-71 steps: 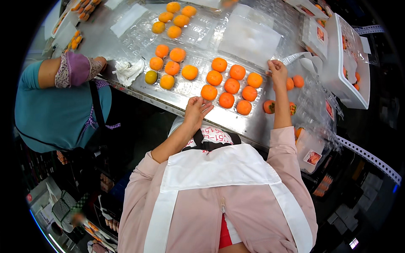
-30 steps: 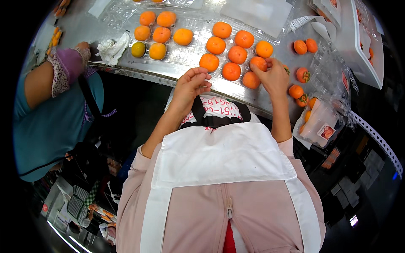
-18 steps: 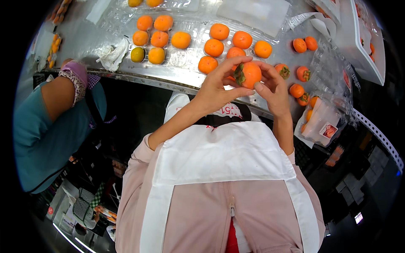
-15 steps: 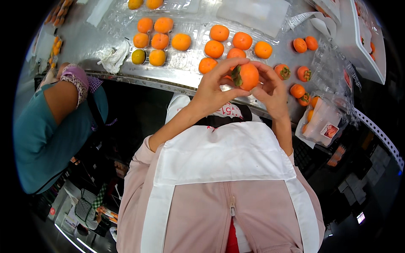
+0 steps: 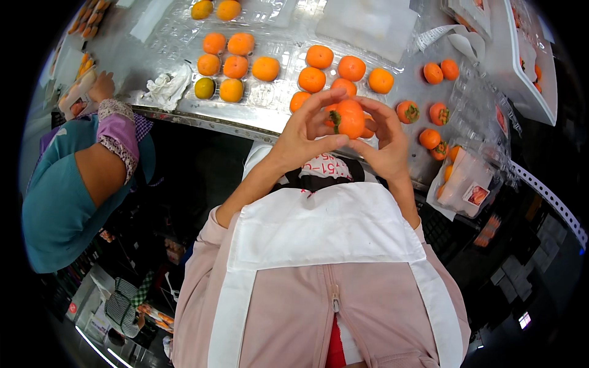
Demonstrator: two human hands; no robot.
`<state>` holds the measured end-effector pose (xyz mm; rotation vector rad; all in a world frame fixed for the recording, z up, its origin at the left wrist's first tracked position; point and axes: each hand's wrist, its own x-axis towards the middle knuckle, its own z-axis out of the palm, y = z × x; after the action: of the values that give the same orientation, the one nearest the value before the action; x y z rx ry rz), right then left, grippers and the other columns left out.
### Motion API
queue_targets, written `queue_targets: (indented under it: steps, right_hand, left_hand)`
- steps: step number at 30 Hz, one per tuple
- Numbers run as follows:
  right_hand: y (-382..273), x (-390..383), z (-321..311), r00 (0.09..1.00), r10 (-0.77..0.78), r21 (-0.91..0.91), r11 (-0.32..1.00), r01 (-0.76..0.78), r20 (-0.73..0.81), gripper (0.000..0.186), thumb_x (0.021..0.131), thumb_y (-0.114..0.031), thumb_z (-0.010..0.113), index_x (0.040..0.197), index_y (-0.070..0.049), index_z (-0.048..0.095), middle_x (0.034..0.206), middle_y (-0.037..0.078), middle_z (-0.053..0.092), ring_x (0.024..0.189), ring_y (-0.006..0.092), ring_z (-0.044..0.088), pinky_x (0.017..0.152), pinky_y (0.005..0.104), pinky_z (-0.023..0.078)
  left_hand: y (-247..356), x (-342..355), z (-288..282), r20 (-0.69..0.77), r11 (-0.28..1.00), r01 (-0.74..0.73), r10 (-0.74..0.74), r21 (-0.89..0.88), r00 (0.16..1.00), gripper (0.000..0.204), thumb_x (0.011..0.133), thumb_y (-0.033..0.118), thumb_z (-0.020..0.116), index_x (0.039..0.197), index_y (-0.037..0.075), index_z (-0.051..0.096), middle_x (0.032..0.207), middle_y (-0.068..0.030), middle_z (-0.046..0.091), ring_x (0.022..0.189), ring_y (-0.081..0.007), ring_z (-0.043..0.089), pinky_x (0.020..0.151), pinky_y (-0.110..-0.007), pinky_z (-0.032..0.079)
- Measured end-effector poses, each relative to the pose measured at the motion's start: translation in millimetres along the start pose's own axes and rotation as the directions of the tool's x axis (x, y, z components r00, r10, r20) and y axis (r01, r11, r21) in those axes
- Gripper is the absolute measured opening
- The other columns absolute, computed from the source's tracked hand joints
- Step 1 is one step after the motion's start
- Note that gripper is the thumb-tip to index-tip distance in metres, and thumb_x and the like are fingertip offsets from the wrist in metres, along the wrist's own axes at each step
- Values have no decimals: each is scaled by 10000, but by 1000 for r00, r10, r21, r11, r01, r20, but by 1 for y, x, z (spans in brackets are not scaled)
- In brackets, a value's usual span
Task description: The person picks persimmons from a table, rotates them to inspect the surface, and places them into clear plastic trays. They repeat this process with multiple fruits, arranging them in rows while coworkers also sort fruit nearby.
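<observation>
Now your left hand (image 5: 304,132) and right hand (image 5: 383,141) both grip one persimmon (image 5: 350,118) with closed fingers; clear tray (image 5: 279,46) on counter (image 5: 129,55) holds more, bag (image 5: 466,184) some.

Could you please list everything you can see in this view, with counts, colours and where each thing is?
held persimmon: one, orange, between both hands
loose persimmons: about twenty, orange, a few yellow-green, on the table
metal table: one, silver, along the top
crumpled cloth: one, white, table's near edge
bagged persimmons: one clear bag, right
co-worker's sleeve: purple, left
apron: white, centre
left hand: on the fruit
right hand: on the fruit
</observation>
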<state>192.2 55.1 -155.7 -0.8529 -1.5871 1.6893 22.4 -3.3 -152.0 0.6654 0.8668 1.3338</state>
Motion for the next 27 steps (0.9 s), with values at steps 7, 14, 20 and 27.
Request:
queue_targets:
  steps: [7, 14, 20, 27]
  right_hand:
    - [6, 2, 5, 999, 4, -115, 993, 0, 35, 594, 691, -45, 750, 1227, -98, 500, 1242, 38, 527, 1063, 193, 567, 881, 346, 479]
    - [12, 9, -1, 987, -20, 150, 989, -4, 160, 464, 753, -69, 711, 1182, -88, 535, 1234, 42, 454, 1111, 166, 511, 857, 307, 485]
    - [7, 12, 9, 999, -6, -63, 998, 9, 37, 240, 826, -118, 661, 1041, -49, 579, 1070, 34, 500, 964, 122, 538, 744, 259, 482]
    - [21, 17, 8, 997, 35, 37, 999, -32, -71, 126, 915, -142, 560, 940, -19, 570, 908, 8, 521, 817, 69, 519, 691, 213, 439]
  left_hand:
    - [-5, -5, -1, -69, 998, 36, -33, 47, 997, 633, 738, -18, 719, 1306, 14, 440, 1269, -124, 492, 1109, -187, 537, 916, -317, 481]
    - [-11, -9, -1, -124, 884, -52, 123, 465, 985, 611, 706, 28, 753, 1263, 58, 504, 1260, -85, 504, 1093, -201, 557, 881, -328, 518]
    - [-8, -11, 1, -118, 837, 3, 74, 547, 990, 606, 694, 42, 769, 1246, 100, 528, 1259, -46, 492, 1132, -179, 523, 878, -318, 514]
    - [-15, -11, 3, -117, 862, -4, 73, 506, 990, 608, 681, 52, 780, 1237, 94, 537, 1265, -48, 491, 1150, -182, 506, 881, -328, 506]
